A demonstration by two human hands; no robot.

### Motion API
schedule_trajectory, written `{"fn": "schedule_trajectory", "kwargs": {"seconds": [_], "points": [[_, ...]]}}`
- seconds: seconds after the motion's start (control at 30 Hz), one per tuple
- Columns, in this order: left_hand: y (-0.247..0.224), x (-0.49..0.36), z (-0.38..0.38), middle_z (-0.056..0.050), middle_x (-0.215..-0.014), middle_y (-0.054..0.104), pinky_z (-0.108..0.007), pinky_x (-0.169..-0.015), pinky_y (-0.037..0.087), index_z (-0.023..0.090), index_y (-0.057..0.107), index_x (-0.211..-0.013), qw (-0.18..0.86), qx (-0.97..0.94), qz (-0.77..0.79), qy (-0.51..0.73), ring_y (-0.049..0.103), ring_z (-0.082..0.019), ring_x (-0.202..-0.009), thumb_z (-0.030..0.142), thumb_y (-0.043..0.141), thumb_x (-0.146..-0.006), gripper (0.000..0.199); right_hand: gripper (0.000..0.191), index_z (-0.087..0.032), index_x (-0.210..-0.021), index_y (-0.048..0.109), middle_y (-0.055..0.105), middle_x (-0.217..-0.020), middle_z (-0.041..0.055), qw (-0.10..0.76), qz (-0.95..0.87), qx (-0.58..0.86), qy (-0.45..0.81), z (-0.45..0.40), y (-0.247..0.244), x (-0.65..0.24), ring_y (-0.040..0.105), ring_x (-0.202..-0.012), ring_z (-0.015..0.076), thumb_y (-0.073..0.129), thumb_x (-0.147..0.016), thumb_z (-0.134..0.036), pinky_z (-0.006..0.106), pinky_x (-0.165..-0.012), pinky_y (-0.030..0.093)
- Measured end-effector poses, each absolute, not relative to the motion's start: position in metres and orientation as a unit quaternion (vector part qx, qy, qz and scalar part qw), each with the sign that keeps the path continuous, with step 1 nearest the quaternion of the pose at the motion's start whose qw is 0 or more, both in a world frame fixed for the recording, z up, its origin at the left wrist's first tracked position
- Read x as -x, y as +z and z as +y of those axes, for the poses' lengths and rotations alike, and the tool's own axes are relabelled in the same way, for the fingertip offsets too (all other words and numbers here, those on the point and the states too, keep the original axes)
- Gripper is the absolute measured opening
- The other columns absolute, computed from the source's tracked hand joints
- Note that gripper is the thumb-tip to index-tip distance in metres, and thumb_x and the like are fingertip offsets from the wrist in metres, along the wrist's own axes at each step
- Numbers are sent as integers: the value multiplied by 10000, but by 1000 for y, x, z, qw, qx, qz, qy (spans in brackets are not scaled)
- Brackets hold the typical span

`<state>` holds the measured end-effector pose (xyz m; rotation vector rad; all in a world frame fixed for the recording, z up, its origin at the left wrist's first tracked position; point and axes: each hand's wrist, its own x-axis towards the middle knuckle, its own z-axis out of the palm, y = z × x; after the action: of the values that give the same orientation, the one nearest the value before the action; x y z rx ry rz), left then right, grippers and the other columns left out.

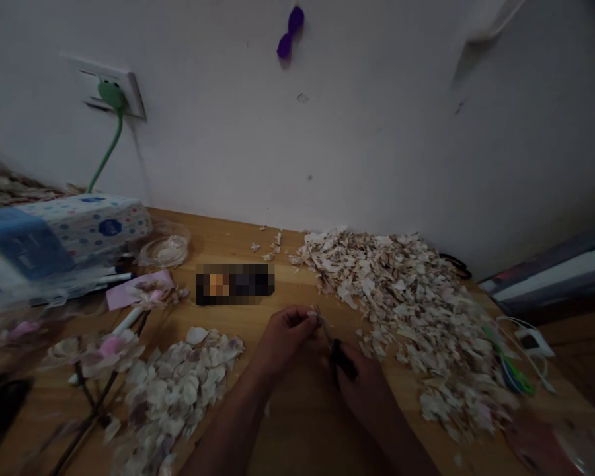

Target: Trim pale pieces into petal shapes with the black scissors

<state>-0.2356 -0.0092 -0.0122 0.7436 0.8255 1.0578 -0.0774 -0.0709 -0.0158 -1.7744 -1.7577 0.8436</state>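
Down from the head camera: two hands at the middle of a wooden table (287, 430), set against a white wall (377, 132). Two heaps of pale petals on the wood: whole ones in the left heap (178, 383), cut scraps in the larger right heap (406, 311), plus a few stray bits near the wall (270, 248). One small clear dish (166, 250) at the back left, something pale inside, too blurred to name. One dotted tissue box (79, 228) beside it, one pink card (129, 294) in front, flowering twigs (99, 357) lying along the left edge. One green plug (112, 96) in one wall socket (123, 89), cord hanging down. One purple object (290, 32) stuck high on the wall. Cables and a white adapter (530, 340) at the right edge.

Left hand (285, 340): fingers curled together, tips pinched on a small pale petal piece (311, 316), just left of the blades. Right hand (364, 380): fingers closed round the dark handles of small scissors (330, 344), blades angled up and left toward the pinched piece, touching or nearly so; cannot tell which, nor how far the blades gape. Both hands close together, between the two heaps.
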Motion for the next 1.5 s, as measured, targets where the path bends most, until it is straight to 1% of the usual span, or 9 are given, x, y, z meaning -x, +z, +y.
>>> {"fn": "schedule_trajectory", "kwargs": {"seconds": [0.27, 0.43, 0.6, 0.8, 1.0, 1.23, 1.3, 1.43, 1.5], "points": [[-10, 243, -6, 11, -625, 623, -218, -590, 402, 155, 660, -670, 683, -397, 423, 444, 521, -101, -569, 344, 769, -598, 229, 276, -171, -904, 648, 679, -808, 69, 236, -655, 652, 301, -69, -17, 76, 610, -723, 223, 520, -830, -404, 292, -645, 456], [-9, 243, -7, -16, -753, 670, -230, -641, 421, 158, 705, -812, 695, -382, 404, 455, 564, -120, -658, 358, 760, -621, 282, 251, -186, -860, 630, 673, -784, 52, 235, -652, 652, 308, -69, -18, 75, 618, -726, 221, 503, -839, -401, 287, -636, 451], [-7, 245, -7, 19, -619, 606, -213, -590, 392, 149, 661, -696, 694, -376, 414, 453, 526, -95, -575, 364, 767, -617, 252, 242, -187, -854, 619, 666, -765, 45, 241, -650, 652, 308, -70, -17, 77, 619, -714, 216, 507, -836, -402, 282, -629, 446], [-5, 247, -7, 25, -617, 598, -206, -567, 372, 152, 659, -667, 693, -377, 416, 451, 494, -87, -553, 368, 771, -589, 255, 228, -194, -827, 617, 664, -740, 36, 236, -658, 646, 307, -70, -16, 77, 617, -693, 208, 518, -836, -400, 276, -613, 449], [-2, 248, -7, 22, -588, 567, -210, -557, 356, 145, 644, -642, 683, -386, 433, 444, 472, -89, -540, 436, 741, -608, 309, 268, -174, -984, 638, 699, -929, 96, 237, -662, 653, 282, -71, -21, 74, 640, -833, 243, 513, -819, -343, 320, -730, 488], [-6, 249, -6, 22, -564, 564, -212, -525, 340, 156, 663, -651, 661, -436, 433, 431, 449, -89, -516, 426, 713, -635, 275, 339, -145, -1008, 654, 706, -948, 120, 232, -660, 655, 285, -70, -20, 76, 649, -833, 257, 507, -826, -389, 336, -735, 496], [-7, 250, -5, 22, -568, 570, -210, -522, 339, 156, 671, -662, 651, -456, 434, 425, 450, -91, -520, 413, 704, -650, 259, 324, -147, -987, 661, 710, -927, 116, 228, -662, 655, 283, -69, -19, 75, 651, -814, 257, 492, -826, -373, 335, -720, 493], [-11, 250, -5, 28, -580, 579, -204, -528, 352, 158, 672, -666, 648, -456, 440, 422, 460, -87, -526, 384, 723, -649, 233, 252, -184, -821, 665, 701, -783, 71, 217, -662, 659, 284, -69, -16, 72, 647, -724, 241, 462, -831, -334, 307, -636, 473], [-13, 249, -5, 27, -611, 601, -201, -551, 376, 159, 671, -688, 673, -418, 432, 431, 488, -83, -542, 366, 746, -639, 226, 233, -192, -759, 646, 678, -715, 49, 250, -645, 663, 287, -70, -15, 70, 638, -700, 231, 481, -828, -340, 286, -604, 466]]}}
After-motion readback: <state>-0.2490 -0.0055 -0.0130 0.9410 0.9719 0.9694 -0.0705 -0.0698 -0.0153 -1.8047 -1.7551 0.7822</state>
